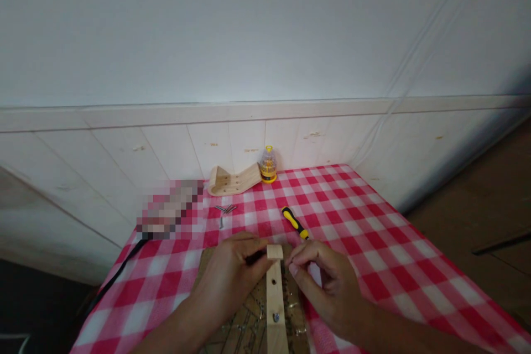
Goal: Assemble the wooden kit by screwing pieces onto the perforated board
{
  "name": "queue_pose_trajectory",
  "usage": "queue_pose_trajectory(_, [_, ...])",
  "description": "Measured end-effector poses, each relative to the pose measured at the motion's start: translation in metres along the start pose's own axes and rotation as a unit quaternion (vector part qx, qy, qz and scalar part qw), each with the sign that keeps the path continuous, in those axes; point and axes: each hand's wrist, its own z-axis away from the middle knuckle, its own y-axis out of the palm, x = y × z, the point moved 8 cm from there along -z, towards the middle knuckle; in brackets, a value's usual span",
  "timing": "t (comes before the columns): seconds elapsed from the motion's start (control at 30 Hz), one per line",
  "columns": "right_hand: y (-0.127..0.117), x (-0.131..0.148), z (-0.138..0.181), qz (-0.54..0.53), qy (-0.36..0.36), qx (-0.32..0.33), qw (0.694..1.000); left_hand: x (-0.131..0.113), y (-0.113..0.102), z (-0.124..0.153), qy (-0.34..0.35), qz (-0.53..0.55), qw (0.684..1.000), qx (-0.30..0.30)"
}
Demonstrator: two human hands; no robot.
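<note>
No text, label or number is legible here

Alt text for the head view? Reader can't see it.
A left hand touches the far end of a wooden strip over cardboard; the right hand is close beside it. Beyond, on a red-checked cloth, are a yellow-and-black handle, loose screws and a bent wooden piece.

Left fingers (258,270) against drilled wooden strip (274,300), right fingers (307,254) just beside it; screwdriver (292,220), screws (226,209), checked tablecloth (373,221)
</note>
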Motion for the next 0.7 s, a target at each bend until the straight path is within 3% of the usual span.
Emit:
queue_pose_trajectory(0.23, [0.005, 0.011, 0.001, 0.065, -0.052, -0.006, 0.997, -0.012, -0.003, 0.000, 0.009, 0.017, 1.000, 0.017])
queue_pose_trajectory(0.7, [-0.002, 0.003, -0.002, 0.038, -0.018, -0.022, 0.999, -0.020, -0.006, 0.000, 0.016, 0.026, 0.999, 0.010])
